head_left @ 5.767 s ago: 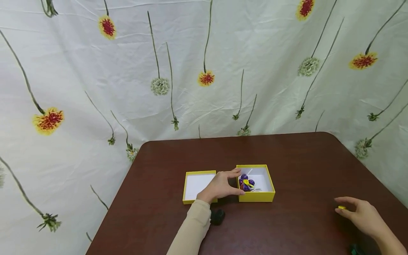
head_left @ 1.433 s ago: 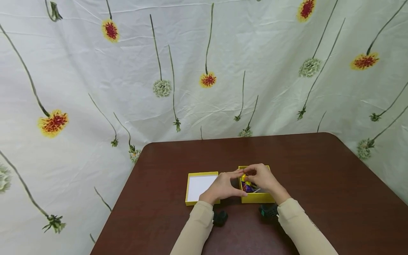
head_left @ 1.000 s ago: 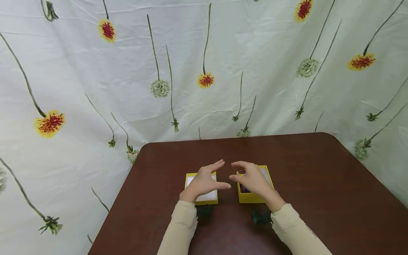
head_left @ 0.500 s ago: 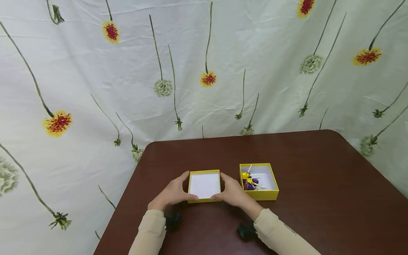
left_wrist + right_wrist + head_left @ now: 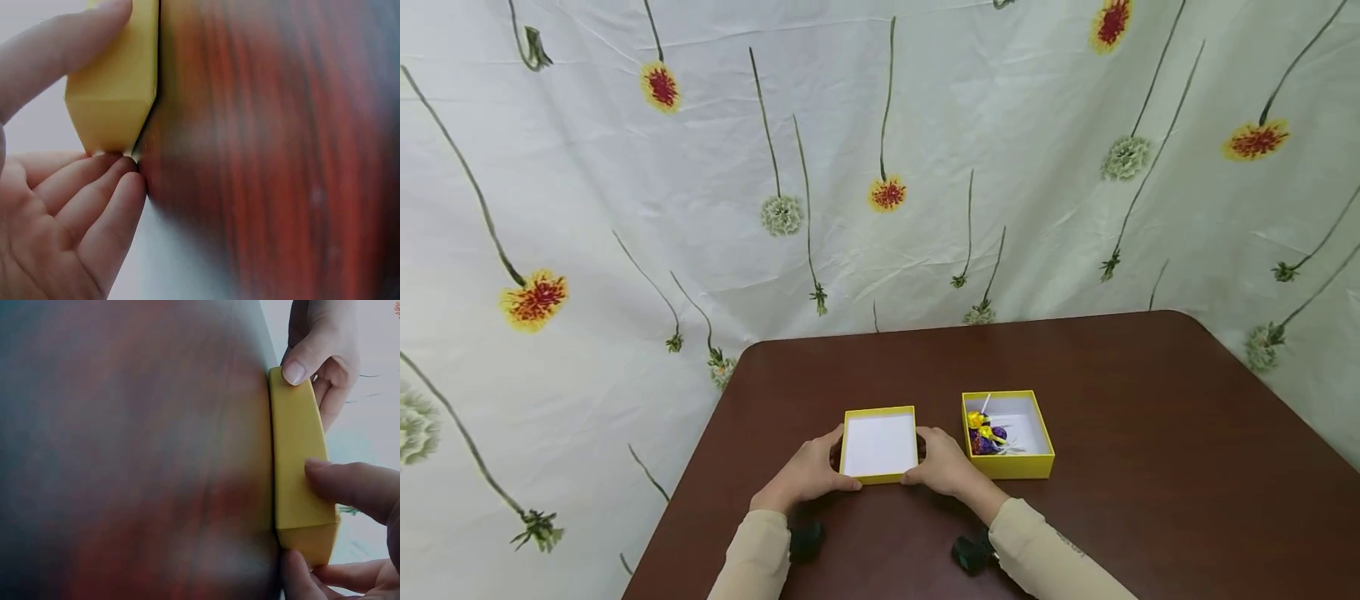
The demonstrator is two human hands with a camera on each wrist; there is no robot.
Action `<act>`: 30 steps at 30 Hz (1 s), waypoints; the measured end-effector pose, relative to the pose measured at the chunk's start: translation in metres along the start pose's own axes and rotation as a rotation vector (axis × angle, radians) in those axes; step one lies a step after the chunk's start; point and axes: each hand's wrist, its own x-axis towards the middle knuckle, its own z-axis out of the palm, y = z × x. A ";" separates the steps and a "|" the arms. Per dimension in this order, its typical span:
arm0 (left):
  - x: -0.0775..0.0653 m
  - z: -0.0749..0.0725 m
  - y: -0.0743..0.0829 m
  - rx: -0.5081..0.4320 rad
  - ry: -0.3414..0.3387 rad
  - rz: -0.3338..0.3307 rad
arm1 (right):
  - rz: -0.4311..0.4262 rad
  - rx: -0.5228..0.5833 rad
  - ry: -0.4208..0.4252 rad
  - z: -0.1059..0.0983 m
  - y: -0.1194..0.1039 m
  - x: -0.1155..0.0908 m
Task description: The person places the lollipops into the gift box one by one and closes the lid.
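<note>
A shallow yellow box lid (image 5: 880, 444) lies with its white inside facing up. My left hand (image 5: 807, 473) grips its left side, the thumb on the front wall and the fingers along the left edge. On the opposite side my right hand (image 5: 946, 464) holds the lid in the same way. Both wrist views show the lid's yellow wall (image 5: 115, 69) close up, low against the table. To the right stands the deeper yellow box (image 5: 1013, 468), with several lollipops (image 5: 987, 435) in purple and yellow wrappers heaped on its left side.
The dark brown table (image 5: 1120, 400) has rounded far corners. Behind it hangs a white cloth (image 5: 1037, 108) printed with flowers. Dark devices sit at both wrists, such as the right one (image 5: 972, 553).
My right hand brought a small yellow-wrapped thing from the right into the box; more yellow shows there now. Both hands then moved left from the box and took hold of the lid.
</note>
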 end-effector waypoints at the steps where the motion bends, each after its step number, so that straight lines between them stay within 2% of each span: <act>1: 0.000 0.001 0.001 -0.003 -0.002 0.002 | 0.003 0.005 -0.006 0.000 0.000 -0.001; 7: 0.001 -0.002 0.018 -0.033 0.015 -0.041 | -0.006 0.039 -0.050 -0.012 -0.010 -0.003; 10: 0.007 -0.012 0.034 -0.063 0.034 -0.106 | -0.012 0.097 -0.062 -0.026 -0.017 -0.002; 13: 0.018 -0.026 0.054 -0.077 0.078 -0.203 | -0.007 0.171 -0.064 -0.045 -0.026 0.000; 17: 0.035 -0.045 0.074 -0.217 0.108 -0.306 | -0.009 0.202 -0.053 -0.071 -0.036 0.004; 21: 0.049 -0.061 0.091 -0.451 0.062 -0.338 | -0.033 0.203 -0.044 -0.096 -0.038 0.004; 24: 0.055 -0.066 0.106 -0.602 0.052 -0.280 | -0.059 0.311 -0.061 -0.116 -0.037 0.000; 26: 0.055 -0.064 0.121 -0.666 0.100 -0.200 | -0.064 0.417 -0.064 -0.129 -0.037 -0.004; 28: 0.052 -0.058 0.136 -0.701 0.202 -0.109 | -0.051 0.545 -0.048 -0.141 -0.039 -0.009; 30: 0.048 -0.048 0.151 -0.706 0.335 -0.030 | -0.021 0.634 0.007 -0.151 -0.041 -0.015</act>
